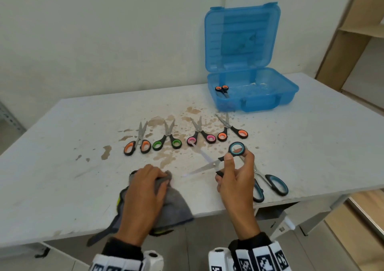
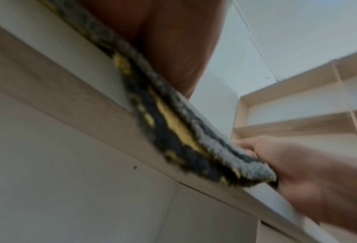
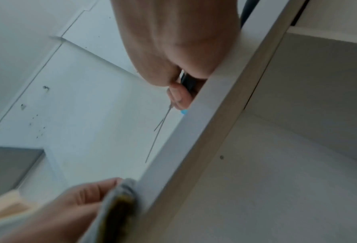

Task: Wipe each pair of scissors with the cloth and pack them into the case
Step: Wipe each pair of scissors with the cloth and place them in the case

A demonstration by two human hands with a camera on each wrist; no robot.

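My left hand [image 1: 154,180] grips a bunched grey cloth [image 1: 174,204] lying at the table's front edge; the cloth [image 2: 173,125] hangs over that edge. My right hand [image 1: 233,162] holds a teal-handled pair of scissors [image 1: 209,165] above the table, blades apart and pointing left toward the cloth. Its thin blades [image 3: 159,131] show in the right wrist view. A second teal pair [image 1: 270,185] lies just right of that hand. Farther back lie an orange pair [image 1: 138,144], a green pair [image 1: 167,140], a pink pair [image 1: 200,135] and another orange pair [image 1: 231,130]. The open blue case [image 1: 270,96] holds a small orange pair [image 1: 222,90].
The white table [image 1: 62,146] carries brown stains around the row of scissors. The case's lid [image 1: 242,38] stands upright against the wall at the back right. A wooden shelf unit [image 1: 353,31] stands to the right of the table.
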